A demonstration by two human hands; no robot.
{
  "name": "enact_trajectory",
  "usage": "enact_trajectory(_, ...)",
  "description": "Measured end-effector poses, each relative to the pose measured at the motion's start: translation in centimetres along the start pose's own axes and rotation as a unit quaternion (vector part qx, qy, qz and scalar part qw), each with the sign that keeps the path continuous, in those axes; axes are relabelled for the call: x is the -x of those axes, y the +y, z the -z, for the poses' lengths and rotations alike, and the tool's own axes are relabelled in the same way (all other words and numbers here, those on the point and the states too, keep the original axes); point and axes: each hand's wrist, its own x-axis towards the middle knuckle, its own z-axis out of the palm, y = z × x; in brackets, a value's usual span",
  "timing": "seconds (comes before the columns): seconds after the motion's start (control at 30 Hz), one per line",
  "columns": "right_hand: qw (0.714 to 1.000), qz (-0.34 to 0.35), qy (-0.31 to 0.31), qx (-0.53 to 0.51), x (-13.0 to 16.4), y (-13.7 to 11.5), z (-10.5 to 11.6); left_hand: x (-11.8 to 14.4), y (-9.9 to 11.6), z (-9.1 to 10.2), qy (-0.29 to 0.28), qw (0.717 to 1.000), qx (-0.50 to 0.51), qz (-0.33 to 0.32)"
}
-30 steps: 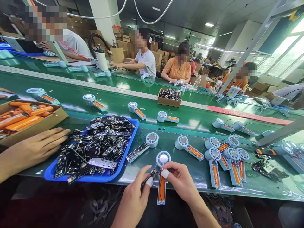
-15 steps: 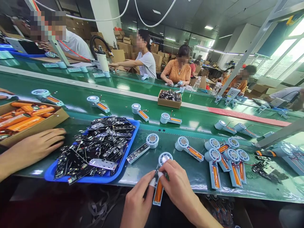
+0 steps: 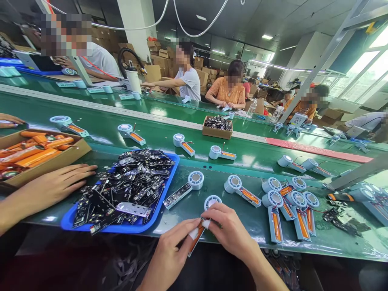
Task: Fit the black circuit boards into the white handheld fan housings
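Note:
In front of me is a light-blue housing [image 3: 212, 200] with a round, slotted head and a straight handle, like a small handheld fan; an orange battery lies in the handle. My left hand [image 3: 178, 246] is closed on the handle's left side, thumb over the battery. From the right, my right hand [image 3: 226, 226] pinches where handle meets head, its fingers covering part of the head. White covers show on some fingertips. What lies between the meeting fingertips is too small to make out. Nearby are a housing with a circuit board [image 3: 178, 195] and one with a battery [image 3: 247, 195].
A blue tray [image 3: 174, 173] heaped with circuit boards stands left, with a co-worker's hand [image 3: 60, 184] at it. Behind that is a carton [image 3: 75, 153] of orange batteries. Several housings [image 3: 298, 218] cluster right. More housings lie on the green belt [image 3: 145, 121]; co-workers sit beyond.
My fingertips have closed in over the housing, its handle now tilted more to the left and more covered. The co-worker's hand has moved right, to the tray's edge. The view has shifted slightly.

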Motion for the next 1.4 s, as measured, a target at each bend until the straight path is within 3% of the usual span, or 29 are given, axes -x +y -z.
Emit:
enact_trajectory(0.23, 0.999, 0.023, 0.016, -0.027, -0.1, 0.9, -0.2, 0.0, -1.3, 0.2, -0.047, 0.997, 0.042, 0.047)
enact_trajectory(0.47, 0.990, -0.109, -0.040, -0.081, 0.4, -0.5, 0.8, 0.6, 0.5, -1.3, -0.017, 0.993, 0.061, 0.103)
enact_trajectory(0.6, 0.963, -0.194, -0.022, -0.186, 1.3, -0.4, 0.9, 1.8, 1.8, -1.6, -0.035, 0.972, 0.128, 0.195)
enact_trajectory(0.7, 0.924, -0.221, 0.006, -0.314, 1.5, 0.5, 0.3, 1.5, 1.5, -2.0, -0.029, 0.959, 0.118, 0.257)
enact_trajectory(0.77, 0.887, -0.229, -0.002, -0.401, 1.5, 0.9, -0.1, 0.6, 1.1, -2.4, -0.065, 0.954, 0.083, 0.281)
enact_trajectory(0.83, 0.869, -0.223, -0.005, -0.442, 1.5, 1.0, -0.3, -0.4, 0.7, -2.9, -0.108, 0.944, 0.072, 0.303)
enact_trajectory(0.9, 0.871, -0.195, -0.011, -0.450, 1.7, 0.9, -0.3, -1.3, 0.6, -3.2, -0.137, 0.932, 0.103, 0.318)
enact_trajectory(1.0, 0.880, -0.147, -0.039, -0.451, 2.2, 0.7, -0.1, -1.8, 0.7, -3.5, -0.168, 0.893, 0.252, 0.334)
enact_trajectory(1.07, 0.881, -0.135, -0.023, -0.452, 2.4, 0.7, 0.1, -1.8, 0.9, -3.8, -0.143, 0.856, 0.359, 0.344)
enact_trajectory(1.13, 0.887, -0.136, 0.017, -0.441, 2.4, 0.9, 0.4, -1.5, 1.0, -4.2, -0.074, 0.841, 0.406, 0.349)
enact_trajectory(1.23, 0.921, -0.150, 0.068, -0.354, 2.2, 1.0, 1.1, -0.8, 0.9, -4.9, 0.012, 0.853, 0.396, 0.339)
enact_trajectory(1.33, 0.968, -0.142, 0.114, -0.171, 2.1, 1.1, 1.3, -0.3, 0.7, -5.2, 0.040, 0.874, 0.356, 0.328)
enact_trajectory(1.4, 0.985, -0.114, 0.122, -0.031, 2.2, 1.0, 1.1, -0.2, 0.7, -5.0, 0.046, 0.888, 0.321, 0.325)
